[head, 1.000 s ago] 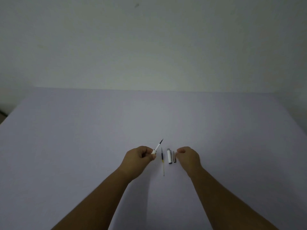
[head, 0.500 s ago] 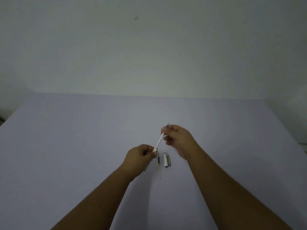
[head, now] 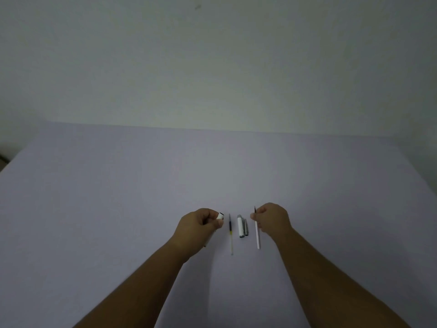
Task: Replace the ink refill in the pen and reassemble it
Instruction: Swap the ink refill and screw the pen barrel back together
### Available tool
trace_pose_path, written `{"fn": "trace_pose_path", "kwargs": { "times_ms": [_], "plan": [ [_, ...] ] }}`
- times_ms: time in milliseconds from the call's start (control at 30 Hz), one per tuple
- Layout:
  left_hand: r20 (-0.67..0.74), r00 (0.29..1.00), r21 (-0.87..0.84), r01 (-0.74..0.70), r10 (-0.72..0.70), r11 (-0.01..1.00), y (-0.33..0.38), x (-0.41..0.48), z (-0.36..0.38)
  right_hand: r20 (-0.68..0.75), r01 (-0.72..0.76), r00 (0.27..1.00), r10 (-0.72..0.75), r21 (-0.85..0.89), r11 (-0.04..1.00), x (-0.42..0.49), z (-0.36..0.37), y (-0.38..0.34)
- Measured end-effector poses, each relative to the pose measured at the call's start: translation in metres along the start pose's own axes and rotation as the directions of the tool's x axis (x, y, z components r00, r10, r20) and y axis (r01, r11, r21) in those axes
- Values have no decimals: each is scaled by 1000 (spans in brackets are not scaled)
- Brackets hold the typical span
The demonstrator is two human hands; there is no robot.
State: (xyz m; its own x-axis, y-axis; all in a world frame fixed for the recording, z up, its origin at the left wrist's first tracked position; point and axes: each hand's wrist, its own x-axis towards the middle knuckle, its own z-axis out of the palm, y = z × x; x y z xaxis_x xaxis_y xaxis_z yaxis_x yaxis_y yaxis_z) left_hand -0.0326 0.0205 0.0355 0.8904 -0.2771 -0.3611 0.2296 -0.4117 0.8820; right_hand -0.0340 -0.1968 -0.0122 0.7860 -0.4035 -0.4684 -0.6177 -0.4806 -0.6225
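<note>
My left hand [head: 201, 227] is closed around the white pen barrel [head: 220, 216]; only the barrel's open end shows past my fingers. My right hand [head: 272, 220] pinches a thin white refill [head: 257, 235] near its dark tip, and its long end hangs down toward me just above the table. Between my hands a second refill [head: 230, 233], dark at the far end, with a yellow band and a clear tail, lies on the table. Right of it lies the white pen cap [head: 240, 226] with a grey clip [head: 246, 227] alongside.
The work surface is a wide pale lilac table [head: 212, 174] that runs back to a plain light wall. Its left edge shows at the far left and its right edge at the far right.
My right hand has pulled the white refill out of the barrel and carried it to the right of the cap. The left hand keeps the barrel, now without a refill sticking out.
</note>
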Motion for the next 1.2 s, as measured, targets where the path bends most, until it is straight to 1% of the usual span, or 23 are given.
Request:
{"fn": "trace_pose_path", "kwargs": {
  "times_ms": [67, 133, 333, 533, 600, 633, 667, 700, 733, 767, 833, 867, 933, 1000, 1067, 1133, 1167, 1200],
  "plan": [
    [-1, 1000, -1, 5, -5, 1000, -3, 0, 1, -34, 12, 999, -13, -31, 999, 0, 5, 3],
    [-2, 1000, -4, 13, -13, 1000, -5, 0, 1, -59, 11, 998, -12, -12, 1000, 1, 8, 5],
    [-13, 1000, -7, 22, -22, 1000, -10, -2, 1, -56, 32, 998, -34, -40, 999, 0, 17, 7],
    [-13, 1000, -16, 21, -21, 1000, -12, -3, -1, -80, -1, 997, 6, 58, 998, -3, 18, 10],
    [-21, 1000, -13, 20, -20, 1000, -13, -3, -1, -141, 61, 988, -58, 18, 998, -6, 18, 10],
    [-26, 999, -12, 20, -20, 1000, -13, -4, -2, -159, 130, 978, -131, -21, 991, -8, 17, 8],
    [-31, 999, -16, 20, -20, 1000, -13, -4, -3, -142, 214, 965, -221, -66, 975, -12, 17, 4],
    [-37, 999, -21, 20, -21, 1000, -13, -4, -4, -78, 304, 947, -313, -109, 946, -15, 17, -1],
    [-42, 999, -24, 20, -21, 1000, -14, -5, -5, 23, 397, 917, -399, -171, 902, -20, 18, -5],
    [-46, 999, -24, 19, -20, 1000, -14, -6, -7, 136, 489, 872, -470, -260, 832, -23, 20, -8],
    [-54, 998, -23, 17, -18, 1000, -14, -7, -10, 312, 638, 768, -559, -455, 622, -27, 26, -10],
    [-57, 998, -23, 16, -17, 1000, -14, -8, -11, 363, 678, 727, -582, -511, 529, -28, 30, -9],
    [-64, 998, -14, 15, -16, 1000, -14, -9, -12, 435, 720, 672, -599, -571, 394, -28, 35, -7],
    [-72, 997, -11, 16, -17, 1000, -16, -10, -14, 493, 748, 625, -605, -601, 283, -28, 39, -6],
    [-77, 997, -10, 18, -19, 1000, -17, -11, -15, 523, 768, 585, -619, -603, 216, -29, 39, -7],
    [-81, 997, -9, 19, -20, 1000, -20, -12, -17, 509, 771, 541, -670, -617, 154, -29, 39, -9],
    [-82, 996, -7, 18, -19, 1000, -21, -13, -18, 499, 776, 519, -694, -615, 139, -29, 39, -10],
    [-84, 996, -5, 18, -19, 1000, -22, -13, -18, 500, 788, 509, -701, -597, 147, -29, 40, -10]
  ]
}}
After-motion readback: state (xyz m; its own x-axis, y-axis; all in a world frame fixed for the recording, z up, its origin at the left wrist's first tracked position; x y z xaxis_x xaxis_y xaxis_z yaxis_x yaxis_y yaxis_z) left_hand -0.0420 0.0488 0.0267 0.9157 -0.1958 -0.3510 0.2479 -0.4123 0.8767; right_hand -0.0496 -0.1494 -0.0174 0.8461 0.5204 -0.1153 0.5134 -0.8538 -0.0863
